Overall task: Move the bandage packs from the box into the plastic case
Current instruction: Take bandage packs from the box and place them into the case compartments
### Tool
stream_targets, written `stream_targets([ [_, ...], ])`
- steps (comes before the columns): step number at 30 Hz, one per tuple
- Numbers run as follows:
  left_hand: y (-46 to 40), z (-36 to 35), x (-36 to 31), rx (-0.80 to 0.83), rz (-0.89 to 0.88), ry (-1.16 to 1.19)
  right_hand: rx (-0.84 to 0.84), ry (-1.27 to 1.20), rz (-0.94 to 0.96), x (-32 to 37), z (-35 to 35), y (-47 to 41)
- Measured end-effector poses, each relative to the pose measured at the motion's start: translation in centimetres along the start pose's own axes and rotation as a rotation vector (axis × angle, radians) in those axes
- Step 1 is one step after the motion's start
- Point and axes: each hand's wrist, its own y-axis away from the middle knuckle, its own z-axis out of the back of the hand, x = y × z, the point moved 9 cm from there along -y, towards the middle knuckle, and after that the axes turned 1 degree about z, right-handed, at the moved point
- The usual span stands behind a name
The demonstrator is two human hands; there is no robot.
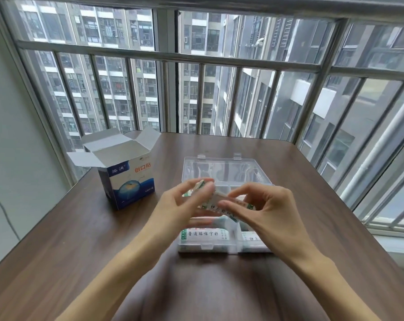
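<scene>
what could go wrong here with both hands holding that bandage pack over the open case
1. The bandage pack, pinched between the left hand and right hand above the plastic case, might slip and land outside its compartment.
2. The near compartments already hold packs, so another may stop the lid closing.
3. A forearm could nudge the open box.

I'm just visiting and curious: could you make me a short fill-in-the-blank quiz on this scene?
1. Both hands hold bandage packs above the clear plastic ____.
2. The cardboard box stands with its flaps ____.
3. Everything sits on a brown wooden ____.

Missing words: case; open; table
</scene>
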Motion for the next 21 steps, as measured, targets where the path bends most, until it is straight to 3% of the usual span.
stream_targets([
  [4, 0.0, -0.4, -1.8, -0.079, -0.189, -0.112, -0.029, 0.050, -0.002, 0.3, 0.7, -0.8],
  [9, -1.0, -1.5, -4.1, -0.144, -0.344, -0.259, 0.143, -0.071, -0.135, -0.4, 1.3, -1.1],
  [14, -2.4, -5.6, -2.8, -0.005, -0.321, -0.632, 0.133, 0.091, -0.192, -2.1, 3.7, 0.1],
  [18, -2.0, -5.9, -2.0, 0.120, -0.267, -0.725, 0.190, 0.082, -0.284, -3.5, 5.5, 1.8],
  [21, -1.6, -5.6, -1.4, 0.118, -0.290, -0.928, 0.226, 0.197, -0.270, -3.8, 5.4, 2.6],
])
